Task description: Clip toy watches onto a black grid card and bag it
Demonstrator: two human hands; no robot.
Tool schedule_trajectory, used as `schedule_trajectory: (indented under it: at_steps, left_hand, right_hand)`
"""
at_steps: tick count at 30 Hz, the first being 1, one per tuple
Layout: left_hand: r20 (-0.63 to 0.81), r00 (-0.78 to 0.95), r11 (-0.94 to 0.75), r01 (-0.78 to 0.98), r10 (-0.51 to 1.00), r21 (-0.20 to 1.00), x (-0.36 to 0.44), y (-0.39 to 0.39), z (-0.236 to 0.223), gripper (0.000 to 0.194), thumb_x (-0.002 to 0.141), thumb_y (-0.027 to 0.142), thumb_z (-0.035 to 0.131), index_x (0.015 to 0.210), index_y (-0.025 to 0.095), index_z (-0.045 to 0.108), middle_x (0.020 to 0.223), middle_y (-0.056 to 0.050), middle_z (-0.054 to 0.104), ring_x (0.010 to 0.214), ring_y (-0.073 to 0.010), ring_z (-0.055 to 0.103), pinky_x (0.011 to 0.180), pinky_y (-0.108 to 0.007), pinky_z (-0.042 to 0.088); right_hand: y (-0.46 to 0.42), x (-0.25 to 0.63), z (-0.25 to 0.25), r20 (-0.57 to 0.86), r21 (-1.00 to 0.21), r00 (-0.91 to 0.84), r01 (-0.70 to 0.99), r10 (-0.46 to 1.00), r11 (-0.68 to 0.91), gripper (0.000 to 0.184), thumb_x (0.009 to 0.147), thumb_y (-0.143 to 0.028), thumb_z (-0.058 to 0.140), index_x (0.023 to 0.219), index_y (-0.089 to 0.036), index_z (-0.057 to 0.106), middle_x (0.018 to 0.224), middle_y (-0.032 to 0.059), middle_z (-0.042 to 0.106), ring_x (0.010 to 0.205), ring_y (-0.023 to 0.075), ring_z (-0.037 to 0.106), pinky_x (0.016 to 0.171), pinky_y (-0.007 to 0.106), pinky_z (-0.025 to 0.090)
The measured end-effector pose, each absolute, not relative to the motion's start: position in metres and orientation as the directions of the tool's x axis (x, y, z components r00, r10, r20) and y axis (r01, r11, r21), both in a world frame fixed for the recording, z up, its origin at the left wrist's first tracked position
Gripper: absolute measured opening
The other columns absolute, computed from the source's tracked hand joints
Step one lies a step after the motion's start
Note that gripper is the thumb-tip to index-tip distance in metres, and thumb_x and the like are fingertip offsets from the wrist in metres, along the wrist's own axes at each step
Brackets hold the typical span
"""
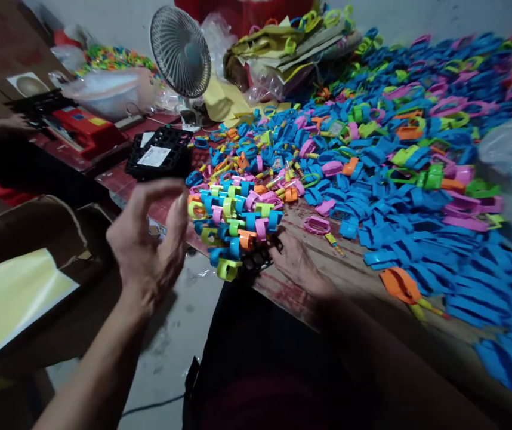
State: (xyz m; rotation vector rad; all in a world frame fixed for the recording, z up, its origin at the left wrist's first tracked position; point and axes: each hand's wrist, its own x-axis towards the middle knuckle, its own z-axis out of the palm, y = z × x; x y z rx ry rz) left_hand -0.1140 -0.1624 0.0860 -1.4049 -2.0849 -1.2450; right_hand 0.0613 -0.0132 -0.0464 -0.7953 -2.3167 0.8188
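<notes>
1. Right hand (298, 266): closed on near corner of black tray (258, 258); exact finger grip partly hidden.
2. Left hand (148, 245): just left of tray, fingers curled, thumb and forefinger apart; nothing visible between them.
3. Tray: at table (283, 291) edge, in front of the person; coloured clips (233, 227) stand in tight rows, blue, pink, green, orange; can't tell if tray rests on table or overhangs.
4. Step, my read: loaded tray being steadied one-handed; any shift calls for a level tray and a second grip on the left side; clips could tip off.
5. Beyond tray: loose heap (417, 209), mostly blue, crowds the table to the right and past it; pink ring (316, 225) and orange piece (399, 285) lie at its near side; heap limits sliding room.
6. Far left: labelled black stack (162, 143), fan (179, 54), red machine (86, 128); co-worker's hand (8, 128) beside machine.
7. Left, below table: open carton (54, 209), yellow sheet (14, 292); cable (153, 406) on floor.
</notes>
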Motion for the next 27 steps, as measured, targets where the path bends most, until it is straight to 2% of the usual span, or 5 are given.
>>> schedule_trajectory:
  at_steps: [2, 7, 13, 21, 27]
  left_hand:
    - [0.530, -0.578, 0.226, 0.779, 0.621, 0.584, -0.114, -0.197, 0.051, 0.018, 0.091, 0.036, 0.059, 0.096, 0.021, 0.067, 0.082, 0.000, 0.069, 0.073, -0.0144, 0.064, 0.070, -0.027, 0.052]
    - [0.238, -0.553, 0.262, 0.675, 0.799, 0.690, -0.083, -0.223, -0.030, 0.029, 0.088, 0.038, 0.060, 0.110, 0.018, 0.062, 0.101, -0.007, 0.072, 0.091, -0.0210, 0.068, 0.083, -0.034, 0.056]
    - [0.298, -0.558, 0.176, 0.642, 0.775, 0.746, -0.069, -0.193, -0.051, 0.029, 0.087, 0.041, 0.059, 0.106, 0.020, 0.065, 0.098, -0.009, 0.075, 0.088, -0.0254, 0.073, 0.076, -0.036, 0.061]
    - [0.393, -0.523, 0.189, 0.750, 0.757, 0.634, -0.099, -0.178, -0.069, 0.028, 0.086, 0.049, 0.059, 0.087, 0.023, 0.066, 0.071, -0.003, 0.073, 0.054, -0.0213, 0.068, 0.049, -0.030, 0.057]
    - [0.425, -0.460, 0.207, 0.830, 0.779, 0.519, -0.121, -0.199, -0.081, 0.022, 0.082, 0.039, 0.064, 0.100, 0.029, 0.067, 0.102, -0.006, 0.073, 0.094, -0.0298, 0.071, 0.080, -0.042, 0.061]
  right_hand:
    - [-0.014, 0.063, -0.047, 0.308, -0.669, -0.690, 0.332, 0.655, 0.665, 0.015, 0.085, -0.021, 0.046, 0.092, -0.018, 0.059, 0.081, 0.0068, 0.063, 0.069, 0.0196, 0.057, 0.068, 0.032, 0.048]
    - [-0.014, 0.068, -0.047, 0.318, -0.680, -0.676, 0.326, 0.665, 0.656, 0.021, 0.087, -0.018, 0.044, 0.098, -0.019, 0.062, 0.092, 0.0086, 0.068, 0.082, 0.0213, 0.063, 0.075, 0.033, 0.052]
    - [-0.005, 0.097, -0.063, 0.532, -0.499, -0.495, 0.472, 0.687, 0.726, 0.028, 0.095, -0.018, 0.041, 0.108, -0.019, 0.066, 0.108, 0.0117, 0.071, 0.104, 0.0252, 0.065, 0.093, 0.041, 0.052]
    - [0.038, 0.114, -0.074, 0.510, -0.406, -0.415, 0.656, 0.753, 0.637, 0.027, 0.096, -0.022, 0.043, 0.106, -0.019, 0.068, 0.104, 0.0121, 0.070, 0.099, 0.0253, 0.067, 0.089, 0.039, 0.054]
    - [0.056, 0.113, -0.070, 0.516, -0.354, -0.396, 0.708, 0.759, 0.611, 0.026, 0.095, -0.023, 0.045, 0.102, -0.020, 0.069, 0.102, 0.0116, 0.071, 0.096, 0.0266, 0.068, 0.084, 0.039, 0.055]
